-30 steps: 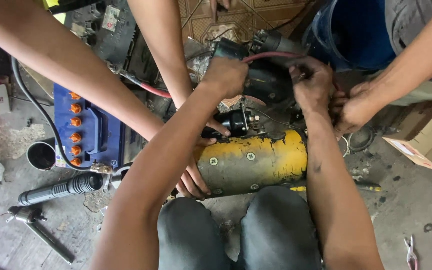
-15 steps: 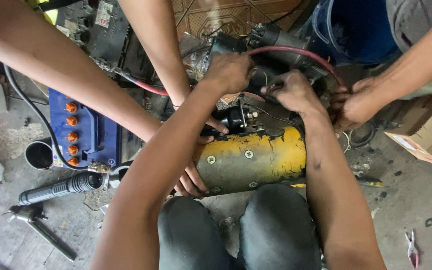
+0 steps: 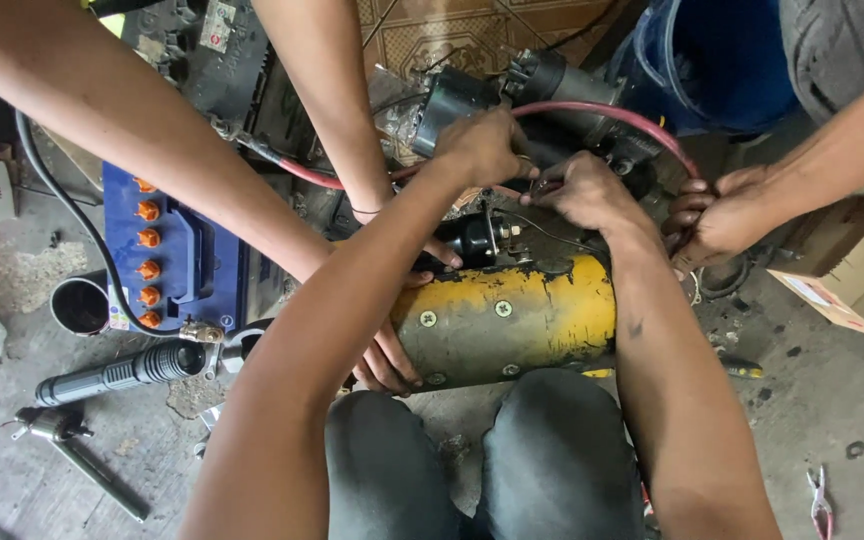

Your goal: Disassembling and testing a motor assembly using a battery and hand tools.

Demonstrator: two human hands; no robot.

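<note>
Red rubbery cable (image 3: 592, 115) pinched in right hand (image 3: 582, 190); left hand (image 3: 482, 145) grip seemingly closed on black cylindrical solenoid (image 3: 452, 100)

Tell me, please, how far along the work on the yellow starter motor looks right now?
Done: the yellow starter motor lies braced on the floor, a co-worker's hand steadying it. In hand: the left hand and right hand work at the terminals on top, where the red cable arrives; another person's hand holds that cable. Whether it is fastened cannot be seen. The blue battery waits alongside.
</note>
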